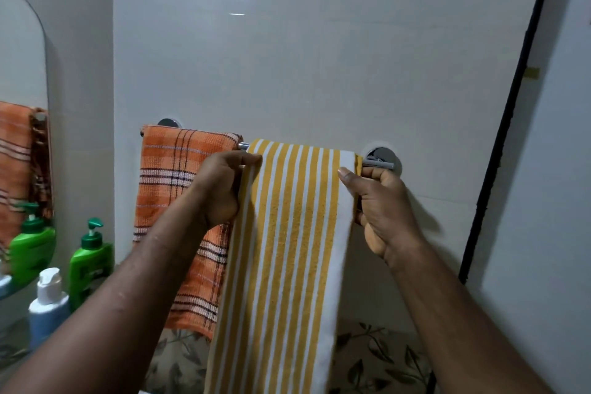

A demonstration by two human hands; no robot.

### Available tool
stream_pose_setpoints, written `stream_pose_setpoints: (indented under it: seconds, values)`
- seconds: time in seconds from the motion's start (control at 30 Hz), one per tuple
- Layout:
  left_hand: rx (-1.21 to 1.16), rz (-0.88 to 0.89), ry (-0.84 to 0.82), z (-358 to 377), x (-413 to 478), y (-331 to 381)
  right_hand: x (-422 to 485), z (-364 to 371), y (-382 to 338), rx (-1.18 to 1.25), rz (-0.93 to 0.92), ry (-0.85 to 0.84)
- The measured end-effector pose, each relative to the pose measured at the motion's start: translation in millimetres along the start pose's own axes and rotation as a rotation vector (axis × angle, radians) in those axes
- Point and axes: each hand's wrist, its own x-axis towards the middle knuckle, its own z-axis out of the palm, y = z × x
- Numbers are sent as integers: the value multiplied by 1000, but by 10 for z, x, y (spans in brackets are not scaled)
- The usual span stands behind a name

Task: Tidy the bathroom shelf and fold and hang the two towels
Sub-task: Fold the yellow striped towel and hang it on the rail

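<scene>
A yellow-and-white striped towel (pixel 287 249) hangs folded over the chrome towel rail (pixel 379 164) on the white wall. My left hand (pixel 220 185) grips its left edge just below the rail. My right hand (pixel 380 211) pinches its right edge, thumb on the front. To the left, an orange checked towel (pixel 179 189) hangs over the same rail, partly behind my left forearm.
A green pump bottle (pixel 91 262) and a white-capped blue bottle (pixel 48 307) stand at the lower left beside a mirror (pixel 19 73) that reflects the orange towel and a bottle. A black pipe (pixel 508 112) runs down the wall at right. Leaf-patterned tiles (pixel 383 358) lie below.
</scene>
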Motion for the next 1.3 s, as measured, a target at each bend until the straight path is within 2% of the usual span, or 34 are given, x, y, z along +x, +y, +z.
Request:
stream_pose_setpoints:
  seconds: [0.2,0.27,0.37,0.5,0.57,0.7,0.77,0.83,0.93,1.0,1.1,1.3]
  values:
    - [-22,58,-59,54,38,39,-17,-32,-7,-199,-82,44]
    - [-34,71,-85,51,56,51,-21,-41,2,-162,-31,47]
    - [-54,89,-112,63,56,41,-75,-59,62,-160,76,-49]
    - [-85,95,-153,31,101,-37,-139,-26,102,-420,-119,118]
    - [-87,101,-162,34,116,-41,-127,-15,70,-384,-135,143]
    - [-106,127,-197,64,115,-23,-180,33,2,-205,57,-133]
    - [-101,139,-211,56,134,-37,-193,52,-17,-68,107,-206]
    - [-34,176,-123,69,122,-29,-155,66,-53,-14,58,-177]
    - [210,322,134,104,119,29,-22,95,-163,-90,8,-106]
    - [341,415,240,127,134,76,73,103,-217,-159,-15,-60]
    - [458,480,317,163,175,152,211,116,-296,-248,-41,2]
    - [570,514,341,279,352,421,503,181,-495,-393,-167,110]
